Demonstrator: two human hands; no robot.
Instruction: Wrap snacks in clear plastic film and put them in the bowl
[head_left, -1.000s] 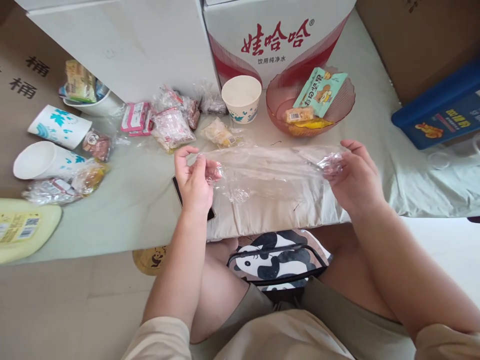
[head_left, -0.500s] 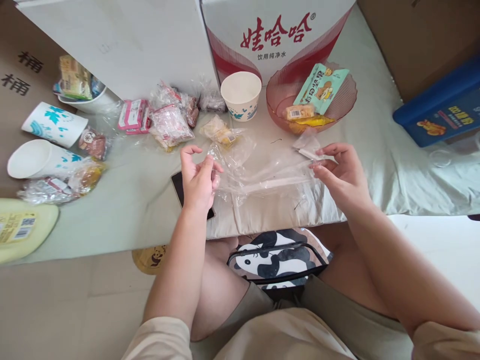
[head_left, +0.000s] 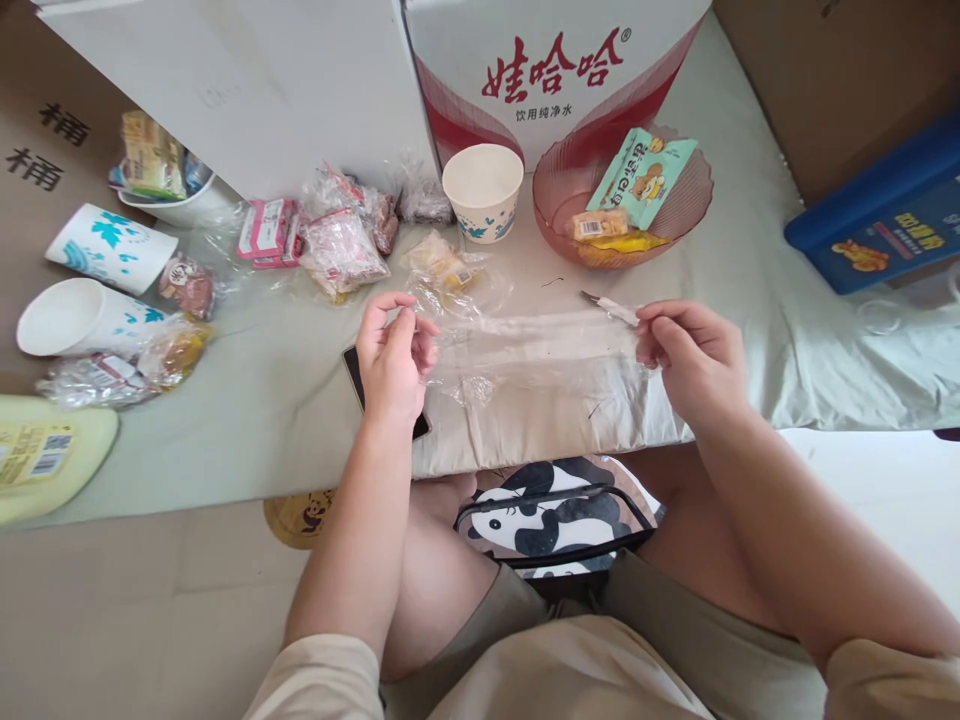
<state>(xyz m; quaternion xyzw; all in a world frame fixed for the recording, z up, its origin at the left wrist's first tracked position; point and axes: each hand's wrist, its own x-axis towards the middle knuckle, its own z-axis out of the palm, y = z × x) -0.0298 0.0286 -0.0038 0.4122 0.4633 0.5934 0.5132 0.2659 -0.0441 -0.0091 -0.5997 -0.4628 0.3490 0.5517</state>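
A clear plastic bag [head_left: 536, 345] is stretched flat between both hands above the cloth-covered table [head_left: 255, 420]. My left hand [head_left: 391, 360] pinches its left end, fingers closed. At the bag's right end my right hand [head_left: 694, 360] pinches the other corner, where a small twisted tip sticks out. A dark phone [head_left: 358, 385] lies partly under my left hand. Just beyond the bag lies a wrapped yellow snack [head_left: 442, 268].
A paper cup [head_left: 482, 192] and a pink bowl [head_left: 694, 195] holding snack packets stand at the back before a red-and-white carton [head_left: 555, 70]. Wrapped snacks [head_left: 341, 245] and two tipped paper cups [head_left: 82, 315] lie left. A blue box [head_left: 885, 215] sits right. A panda bag [head_left: 551, 520] rests on my lap.
The bag slackened as my hands came closer, then I pulled it taut again. My right hand shifted its pinch on the bag's right corner.
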